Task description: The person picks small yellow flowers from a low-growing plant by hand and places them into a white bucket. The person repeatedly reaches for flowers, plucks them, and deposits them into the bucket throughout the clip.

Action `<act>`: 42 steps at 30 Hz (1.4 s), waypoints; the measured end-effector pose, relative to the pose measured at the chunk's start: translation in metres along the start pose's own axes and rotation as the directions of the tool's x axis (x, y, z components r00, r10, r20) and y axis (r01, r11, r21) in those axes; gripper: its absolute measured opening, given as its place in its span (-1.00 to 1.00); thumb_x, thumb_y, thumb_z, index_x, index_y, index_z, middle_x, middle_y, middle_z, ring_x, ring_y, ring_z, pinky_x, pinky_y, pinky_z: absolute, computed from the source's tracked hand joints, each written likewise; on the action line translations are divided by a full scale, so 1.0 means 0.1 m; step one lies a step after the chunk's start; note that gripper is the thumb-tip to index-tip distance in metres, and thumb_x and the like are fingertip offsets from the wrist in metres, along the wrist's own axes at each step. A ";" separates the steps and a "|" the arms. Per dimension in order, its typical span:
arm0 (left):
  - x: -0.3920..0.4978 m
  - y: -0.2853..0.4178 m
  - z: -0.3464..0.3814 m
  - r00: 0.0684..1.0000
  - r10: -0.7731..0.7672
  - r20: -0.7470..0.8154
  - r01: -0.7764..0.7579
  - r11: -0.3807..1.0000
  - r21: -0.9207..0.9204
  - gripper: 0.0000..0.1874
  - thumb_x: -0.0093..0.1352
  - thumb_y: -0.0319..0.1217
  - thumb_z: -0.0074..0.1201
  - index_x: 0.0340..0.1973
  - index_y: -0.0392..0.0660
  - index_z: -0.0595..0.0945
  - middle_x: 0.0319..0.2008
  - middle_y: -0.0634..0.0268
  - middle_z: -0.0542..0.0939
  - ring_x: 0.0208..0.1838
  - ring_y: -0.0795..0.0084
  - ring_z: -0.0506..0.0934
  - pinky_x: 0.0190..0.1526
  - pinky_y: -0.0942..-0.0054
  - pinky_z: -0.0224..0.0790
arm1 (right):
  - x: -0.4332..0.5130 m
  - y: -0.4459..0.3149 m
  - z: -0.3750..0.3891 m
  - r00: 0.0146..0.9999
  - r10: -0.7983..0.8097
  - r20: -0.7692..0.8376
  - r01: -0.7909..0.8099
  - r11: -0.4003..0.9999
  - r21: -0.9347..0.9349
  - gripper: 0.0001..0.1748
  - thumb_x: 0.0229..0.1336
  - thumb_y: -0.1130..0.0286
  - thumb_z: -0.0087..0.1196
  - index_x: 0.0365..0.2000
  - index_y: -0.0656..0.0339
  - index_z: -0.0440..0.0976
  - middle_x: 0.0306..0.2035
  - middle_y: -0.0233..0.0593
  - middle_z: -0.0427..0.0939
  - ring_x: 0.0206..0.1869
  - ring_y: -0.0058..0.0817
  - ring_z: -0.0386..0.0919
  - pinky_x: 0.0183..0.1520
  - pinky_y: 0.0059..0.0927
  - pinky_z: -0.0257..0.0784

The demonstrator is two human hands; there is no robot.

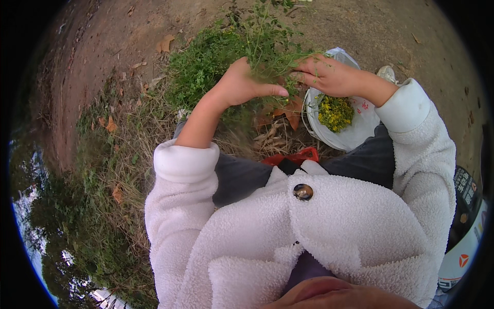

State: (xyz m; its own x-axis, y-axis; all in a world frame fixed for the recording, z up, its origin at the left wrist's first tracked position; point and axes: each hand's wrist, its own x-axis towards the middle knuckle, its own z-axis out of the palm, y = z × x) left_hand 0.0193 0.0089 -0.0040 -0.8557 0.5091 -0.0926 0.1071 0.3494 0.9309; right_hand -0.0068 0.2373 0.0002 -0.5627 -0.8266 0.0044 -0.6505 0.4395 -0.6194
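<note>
My left hand [243, 83] is around a bunch of thin green stems [266, 42] with small yellow flowers. Its thumb points right; leaves and blur hide the other fingers. From the right, my right hand [335, 75] pinches thin sprigs of the same bunch between thumb and fingers. Just below that hand stands a white bucket [335, 145] lined with a pale plastic bag [341, 54]. Plucked yellow flower heads [335, 114] lie in a heap inside it. Behind my left hand, a pile of leafy green plants [197, 65] rests on the ground.
A red plastic bag [295, 156] lies between my legs. Brown dry leaves [289, 112] and straw cover the ground before me. Bare soil [386, 34] spreads beyond, and grass [96, 216] grows at left. A white and black container [465, 231] bearing writing stands at lower right.
</note>
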 end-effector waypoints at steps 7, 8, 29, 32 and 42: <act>0.04 -0.11 0.15 0.998 -0.057 0.040 0.059 0.997 -0.053 -0.69 0.18 -0.40 0.26 -0.19 -0.19 0.57 -0.35 0.35 0.61 -0.26 0.57 0.49 -0.14 0.51 0.35 | 0.04 0.03 -0.03 0.983 0.100 0.152 -0.097 0.995 -0.031 -0.63 0.25 0.23 -0.17 -0.12 0.33 0.40 -0.23 -0.04 0.47 -0.10 -0.11 0.39 0.01 -0.22 0.29; 0.05 -0.12 0.13 0.995 -0.065 0.071 0.073 0.991 -0.114 -0.71 0.19 -0.37 0.23 -0.21 -0.20 0.58 -0.40 0.31 0.60 -0.29 0.53 0.49 -0.16 0.50 0.35 | 0.03 0.03 -0.03 0.982 0.143 0.127 -0.137 0.989 -0.052 -0.62 0.25 0.23 -0.17 -0.12 0.33 0.40 -0.24 -0.04 0.47 -0.09 -0.11 0.39 0.01 -0.22 0.29; 0.04 -0.23 -0.12 0.854 -0.411 -0.319 0.298 0.889 -0.349 -0.75 0.28 -0.28 0.13 -0.31 -0.23 0.63 -0.42 0.27 0.62 -0.36 0.48 0.54 -0.25 0.48 0.34 | -0.33 0.64 -0.39 0.702 0.258 0.664 -0.573 0.758 0.312 -0.74 0.20 0.25 -0.06 -0.44 0.24 0.45 -0.48 -0.42 0.49 -0.45 -0.62 0.42 -0.42 -0.51 0.32; 0.04 -0.19 -0.10 0.840 -0.433 -0.326 0.262 0.851 -0.455 -0.71 0.30 -0.20 0.10 -0.29 -0.18 0.64 -0.42 0.34 0.61 -0.23 0.52 0.48 -0.06 0.44 0.21 | -0.38 0.54 -0.28 0.758 0.261 0.598 -0.052 0.937 -0.344 -0.79 0.09 0.32 0.05 -0.40 0.28 0.48 -0.43 -0.30 0.55 -0.42 -0.43 0.50 -0.34 -0.42 0.40; 0.17 -0.18 0.16 0.921 -0.263 -0.289 0.152 0.922 -0.356 -0.71 0.34 -0.21 0.04 -0.30 -0.19 0.64 -0.44 0.33 0.61 -0.21 0.53 0.48 0.00 0.45 0.22 | 0.15 0.02 0.06 0.995 0.020 -0.093 -0.011 0.995 0.096 -0.70 0.17 0.25 0.00 -0.41 0.35 0.41 -0.55 -0.17 0.47 -0.46 -0.36 0.47 -0.40 -0.34 0.31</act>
State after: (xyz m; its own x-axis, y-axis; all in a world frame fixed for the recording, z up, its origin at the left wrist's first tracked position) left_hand 0.0110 0.0236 -0.0283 -0.9620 0.1497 -0.2283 -0.2115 0.1200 0.9700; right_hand -0.0134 0.2238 -0.0056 -0.6205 -0.7815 0.0650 -0.5922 0.4126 -0.6921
